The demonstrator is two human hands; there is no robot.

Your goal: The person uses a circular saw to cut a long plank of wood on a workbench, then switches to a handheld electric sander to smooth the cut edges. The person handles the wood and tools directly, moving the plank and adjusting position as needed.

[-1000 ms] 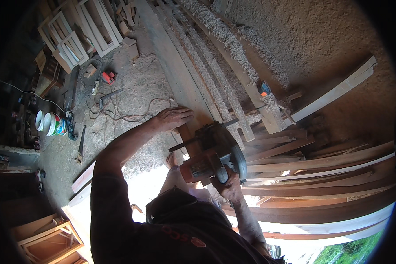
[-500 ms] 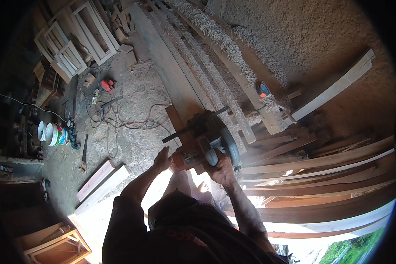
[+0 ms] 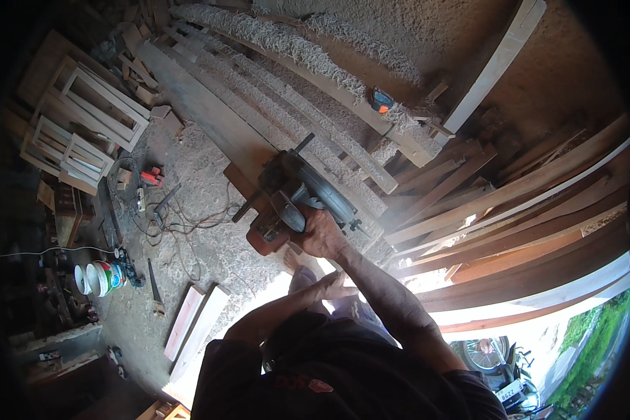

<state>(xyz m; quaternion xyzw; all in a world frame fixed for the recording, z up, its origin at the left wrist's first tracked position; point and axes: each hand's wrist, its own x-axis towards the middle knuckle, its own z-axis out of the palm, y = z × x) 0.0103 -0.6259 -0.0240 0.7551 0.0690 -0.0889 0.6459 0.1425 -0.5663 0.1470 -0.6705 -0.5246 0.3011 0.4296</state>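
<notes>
Fingers of the right hand (image 3: 322,234) are curled tight around the handle of a big power saw (image 3: 297,199), so the heavy tool does not slip. The saw sits flat on a long dark plank (image 3: 203,115), near the middle of the view, and the plank runs off toward 11 o'clock. It looks held low and steady so the round blade guard stays against the wood. The left hand (image 3: 339,285) is just below, at 6 o'clock from the saw, loose and partly open with nothing in it, and I think it is kept back from the blade to be safe. At 1 o'clock from the saw lie more planks covered in pale wood shavings (image 3: 287,45), heaped where cutting threw them. A small blue and orange tape measure (image 3: 381,101) rests on one plank up there, close enough to grab. At 3 o'clock many long boards (image 3: 539,203) are stacked leaning together. At 9 o'clock a cable (image 3: 189,224) snakes over the dusty floor, likely feeding the saw. Farther out at 10 o'clock stand pale wooden frames (image 3: 84,119), and at 8 o'clock sit small buckets (image 3: 98,276).
</notes>
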